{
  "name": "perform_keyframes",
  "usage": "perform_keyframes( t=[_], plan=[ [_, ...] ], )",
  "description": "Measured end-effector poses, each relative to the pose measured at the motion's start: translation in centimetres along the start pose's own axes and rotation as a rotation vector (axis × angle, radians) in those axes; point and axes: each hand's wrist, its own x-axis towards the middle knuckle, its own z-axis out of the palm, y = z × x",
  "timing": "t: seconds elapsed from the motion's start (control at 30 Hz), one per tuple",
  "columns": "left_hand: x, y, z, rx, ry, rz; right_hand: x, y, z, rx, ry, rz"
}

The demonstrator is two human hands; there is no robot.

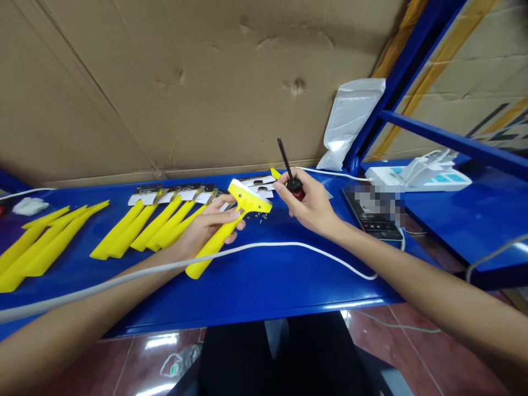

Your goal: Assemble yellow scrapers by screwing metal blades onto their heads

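Observation:
My left hand (206, 223) is closed around the neck of a yellow scraper (214, 245). Its wide head tilts up to the right and carries a pale metal strip along the top edge, with two dark screw spots. In my right hand (311, 201) is a screwdriver (285, 157), gripped by its dark and red handle, the black shaft pointing up and away from the scraper. Several tiny metal parts (260, 216) lie on the blue shelf (264, 286) between my hands. Left of my left hand, several yellow scrapers (124, 228) with black-and-white cards rest in a row.
More yellow handles (53, 247) lie at the far left. A white cable (264, 245) crosses in front of my left forearm. To the right are a phone (367, 214) and a power strip (429, 179). A white pouch (350, 121) leans against the cardboard behind.

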Motion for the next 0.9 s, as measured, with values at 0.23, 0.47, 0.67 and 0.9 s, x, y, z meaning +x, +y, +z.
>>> perform_keyframes(
  t=[0.23, 0.47, 0.67, 0.9],
  plan=[
    [0.1, 0.0, 0.0, -0.001, 0.036, -0.006, -0.5, 0.7, 0.8, -0.143, -0.142, -0.335],
    [0.2, -0.2, -0.2, 0.005, 0.031, -0.018, -0.7, 1.7, 1.2, -0.147, -0.201, -0.393],
    [0.2, -0.3, -0.2, 0.038, 0.002, -0.021, -0.8, 1.4, 1.1, -0.162, -0.223, -0.392],
    [0.1, -0.5, -0.1, 0.055, 0.010, 0.004, -0.8, 1.5, 1.1, -0.163, -0.244, -0.409]
  ],
)
